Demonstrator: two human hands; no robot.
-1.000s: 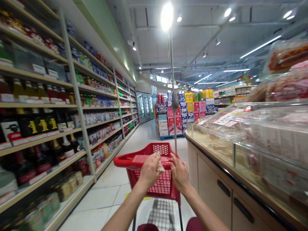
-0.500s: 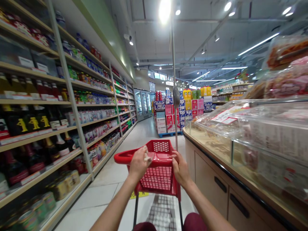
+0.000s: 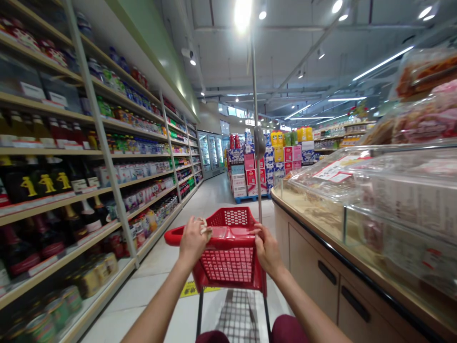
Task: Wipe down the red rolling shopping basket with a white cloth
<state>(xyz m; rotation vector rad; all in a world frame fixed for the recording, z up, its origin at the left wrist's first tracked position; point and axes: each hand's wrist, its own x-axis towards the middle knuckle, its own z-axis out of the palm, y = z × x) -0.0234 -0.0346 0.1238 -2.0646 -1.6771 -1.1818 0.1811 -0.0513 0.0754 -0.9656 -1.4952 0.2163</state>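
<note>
Red shopping cart [image 3: 228,267] stands in the aisle just ahead of the person, its handle [image 3: 228,241] on the near side. On the far left, tall shelving [image 3: 100,128] carries dark bottles [image 3: 46,183] with yellow figures on their labels, and drinks cans [image 3: 57,312] low down. A yellow floor sign [image 3: 188,289] shows beside the cart's left leg. The left hand [image 3: 192,242] is bunched around a pale crumpled cloth [image 3: 205,230], perhaps tissue, on the left part of the handle. From this, the step in hand looks like wiping the handle near its left end. Beyond, glass-door coolers [image 3: 210,152] stand at the aisle's far end, and further right cartons [image 3: 251,177] are stacked on a blue pallet [image 3: 246,199]. A thin metal pole [image 3: 254,95] rises by the handle's right end. The right hand [image 3: 269,250] bends its fingers over that end; whether they grip or merely rest, I cannot tell. On the right, a wood-fronted counter [image 3: 303,250] bears clear plastic covers [image 3: 396,181], with packaged food [image 3: 424,114] above. As a judgement, the next move calls for even pressure on the cloth along the curved left end, the right hand steadying the cart against rolling.
</note>
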